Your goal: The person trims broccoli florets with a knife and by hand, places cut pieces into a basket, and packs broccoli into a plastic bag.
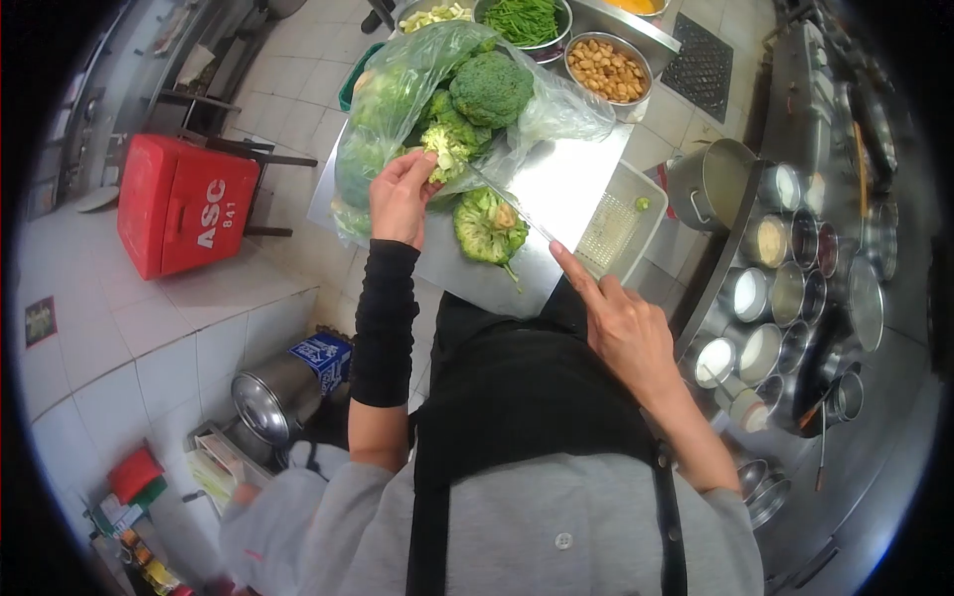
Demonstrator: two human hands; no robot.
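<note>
My left hand (399,197) pinches a pale green broccoli floret (447,157) at the near edge of the plastic bag. In my right hand (628,326) is a knife (515,204), its blade pointing away to the upper left and my index finger stretched along it. The handle is hidden in my palm. A partly cut broccoli head (487,230) lies stem-up on the steel table (576,169), just below the blade. Whole broccoli heads (492,89) fill the open clear plastic bag (393,74) beyond my left hand.
Bowls of green beans (522,18) and browned cubes (608,70) stand behind the bag. A white perforated basket (618,223) is below the table's right edge. A red box (184,209) stands left; a large pot (720,179) and seasoning containers (760,353) are right.
</note>
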